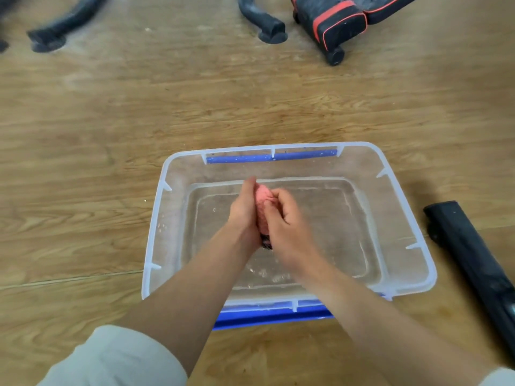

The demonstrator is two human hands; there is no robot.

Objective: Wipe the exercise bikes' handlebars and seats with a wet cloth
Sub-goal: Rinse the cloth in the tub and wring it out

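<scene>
Head view: the only view, looking down at the floor (195, 107).
Left grip (245, 210): pressed on the left side of the pink cloth (263, 201), holding it; its fingers are mostly hidden.
Right grip (287, 224): fingers curled round the same cloth, squeezing it from the right.
Cloth: bunched up between both grips, held just above the water (328, 218).
Tub (156, 218): clear plastic, under both grips, with a little water in it.
Blue handles: one past the grips (267, 157), one nearer the person (273, 316).
Bike parts: far past the grips, two bent black legs (64, 23) (264, 20) and a black pad with red edges (334, 20). A black bar (473, 254) lies to the right of the grips.
Done so far: I think the cloth is being wetted or wrung out.
Left to do: all the wiping, it seems. No handlebar or seat is being touched.
Count: one cloth, one tub, two blue handles, two grips, two bent legs, one pad, one bar.
</scene>
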